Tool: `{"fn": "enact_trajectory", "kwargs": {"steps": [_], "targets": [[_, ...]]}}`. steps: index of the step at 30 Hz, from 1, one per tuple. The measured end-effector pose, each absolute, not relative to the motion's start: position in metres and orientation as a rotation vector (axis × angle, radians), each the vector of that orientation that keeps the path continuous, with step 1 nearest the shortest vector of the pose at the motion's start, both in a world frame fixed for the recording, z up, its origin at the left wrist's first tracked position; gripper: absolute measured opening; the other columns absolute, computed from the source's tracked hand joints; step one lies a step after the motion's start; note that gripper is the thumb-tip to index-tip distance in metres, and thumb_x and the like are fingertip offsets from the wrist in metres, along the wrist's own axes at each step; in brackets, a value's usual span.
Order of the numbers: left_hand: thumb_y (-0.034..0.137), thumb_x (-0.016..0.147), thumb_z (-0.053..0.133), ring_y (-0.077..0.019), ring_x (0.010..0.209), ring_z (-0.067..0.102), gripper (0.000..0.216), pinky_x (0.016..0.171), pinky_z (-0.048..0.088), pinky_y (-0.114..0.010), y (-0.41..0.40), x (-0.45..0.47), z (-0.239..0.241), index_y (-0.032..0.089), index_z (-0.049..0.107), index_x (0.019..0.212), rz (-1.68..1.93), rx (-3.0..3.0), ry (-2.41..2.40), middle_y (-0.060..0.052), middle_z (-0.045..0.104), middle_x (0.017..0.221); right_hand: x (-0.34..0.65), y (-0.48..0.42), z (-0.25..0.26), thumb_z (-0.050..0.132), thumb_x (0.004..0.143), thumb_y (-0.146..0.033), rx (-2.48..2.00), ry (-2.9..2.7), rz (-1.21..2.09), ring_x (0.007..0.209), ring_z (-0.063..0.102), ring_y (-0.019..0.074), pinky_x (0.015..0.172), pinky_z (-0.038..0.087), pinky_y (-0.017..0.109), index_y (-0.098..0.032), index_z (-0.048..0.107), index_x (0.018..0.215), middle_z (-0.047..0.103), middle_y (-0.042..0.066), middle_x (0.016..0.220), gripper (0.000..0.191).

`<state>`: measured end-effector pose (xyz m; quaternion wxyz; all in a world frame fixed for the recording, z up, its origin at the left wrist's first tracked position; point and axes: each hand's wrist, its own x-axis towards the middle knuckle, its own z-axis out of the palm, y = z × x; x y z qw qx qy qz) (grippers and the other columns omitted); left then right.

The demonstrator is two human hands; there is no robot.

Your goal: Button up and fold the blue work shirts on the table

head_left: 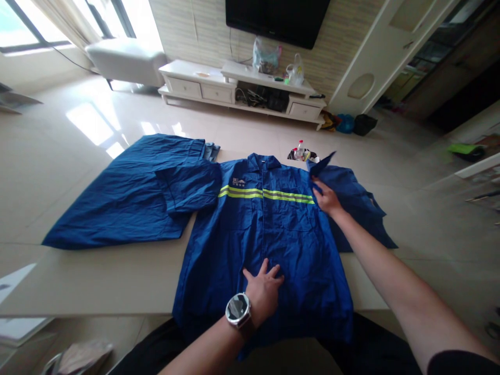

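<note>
A blue work shirt (287,234) with a yellow-green reflective stripe across the chest lies front up on the table, collar pointing away from me. Its lower hem hangs over the near table edge. My left hand (263,291), below a wristwatch (238,308), rests on the lower front with fingers spread. At the shirt's right side, my right hand (325,197) pinches the short sleeve, whose cuff stands raised off the table. The other sleeve (191,185) stretches out left, over more blue clothing (117,203). Another blue garment (355,208) lies beneath the raised sleeve.
The pale table (97,284) ends just in front of my legs. Beyond its far edge stands a bin (300,153) with bottles. A white TV cabinet (187,78) holding plastic bags runs along the wall, left of it a grey bench (125,60).
</note>
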<state>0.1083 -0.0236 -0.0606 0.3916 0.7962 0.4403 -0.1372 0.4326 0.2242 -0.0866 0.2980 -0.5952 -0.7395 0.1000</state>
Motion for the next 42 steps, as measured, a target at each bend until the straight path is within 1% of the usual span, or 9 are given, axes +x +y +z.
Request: {"fn": "enact_trajectory", "kwargs": {"steps": [5,10,16,19,23,28,31,34,42], "targets": [[0.032,0.085,0.063,-0.0405,0.159,0.009,0.072,0.105,0.025,-0.091,-0.020,0.108,-0.052,0.040,0.043,0.153,-0.400,1.993,1.087,0.003,0.024,0.171,0.404,0.201,-0.122,0.044,0.098,-0.036,-1.740,-2.488,0.299,0.153,0.035,0.0314,0.123,0.034,0.057,-0.026,0.054,0.149,0.046,0.006,0.160,0.053],[0.034,0.083,0.066,-0.0413,0.160,0.006,0.077,0.104,0.023,-0.092,-0.018,0.107,-0.052,0.040,0.041,0.155,-0.410,1.966,1.057,0.003,0.021,0.172,0.414,0.197,-0.140,0.046,0.096,-0.032,-1.839,-2.606,0.237,0.154,0.032,0.0338,0.122,0.030,0.058,-0.029,0.047,0.154,0.040,0.006,0.163,0.058],[0.035,0.086,0.062,-0.0404,0.160,0.005,0.072,0.106,0.020,-0.092,-0.023,0.106,-0.055,0.038,0.041,0.155,-0.363,1.944,1.066,0.002,0.020,0.172,0.417,0.205,-0.114,0.062,0.085,-0.066,-1.574,-2.806,0.289,0.152,0.032,0.0385,0.118,0.032,0.060,-0.031,0.045,0.155,0.042,0.008,0.163,0.080],[0.034,0.086,0.060,-0.0417,0.160,0.005,0.072,0.107,0.019,-0.092,-0.026,0.104,-0.056,0.037,0.041,0.155,-0.316,1.933,1.062,0.001,0.021,0.172,0.389,0.233,-0.097,0.050,0.094,-0.060,-1.594,-2.683,0.172,0.144,0.043,0.0342,0.113,0.038,0.056,-0.028,0.054,0.148,0.054,0.010,0.153,0.062],[0.031,0.092,0.051,-0.0403,0.160,0.008,0.063,0.107,0.020,-0.092,-0.024,0.104,-0.057,0.036,0.044,0.155,-0.302,1.913,1.063,0.000,0.024,0.172,0.324,0.293,-0.090,0.046,0.095,-0.030,-1.788,-2.557,-0.082,0.128,0.053,0.0305,0.103,0.046,0.048,-0.020,0.059,0.140,0.060,0.013,0.144,0.048],[0.033,0.095,0.048,-0.0416,0.159,0.008,0.058,0.104,0.024,-0.093,-0.016,0.110,-0.056,0.039,0.046,0.153,-0.356,1.866,1.062,0.002,0.027,0.170,0.261,0.361,-0.101,0.046,0.087,-0.010,-1.660,-2.792,-0.306,0.147,0.032,0.0289,0.109,0.039,0.050,-0.026,0.059,0.138,0.047,0.005,0.159,0.055],[0.031,0.096,0.048,-0.0414,0.159,0.009,0.057,0.105,0.026,-0.091,-0.011,0.114,-0.053,0.040,0.047,0.152,-0.368,1.823,1.076,0.001,0.031,0.169,0.249,0.386,-0.108,0.037,0.091,-0.007,-1.650,-2.795,-0.316,0.148,0.030,0.0267,0.115,0.029,0.054,-0.028,0.067,0.124,0.055,0.003,0.152,0.049],[0.029,0.096,0.047,-0.0402,0.160,0.007,0.058,0.108,0.025,-0.089,-0.007,0.116,-0.048,0.040,0.045,0.153,-0.399,1.776,1.075,0.000,0.031,0.169,0.252,0.398,-0.113,0.036,0.094,-0.010,-1.791,-2.681,-0.302,0.139,0.041,0.0303,0.116,0.026,0.055,-0.022,0.075,0.113,0.068,0.016,0.127,0.044],[0.026,0.096,0.045,-0.0417,0.159,0.008,0.058,0.107,0.024,-0.090,-0.008,0.115,-0.050,0.040,0.047,0.153,-0.372,1.768,1.065,0.000,0.030,0.170,0.265,0.382,-0.117,0.056,0.085,-0.024,-2.052,-2.520,-0.195,0.117,0.057,0.0358,0.104,0.036,0.053,-0.011,0.076,0.111,0.071,0.026,0.112,0.036]]}}
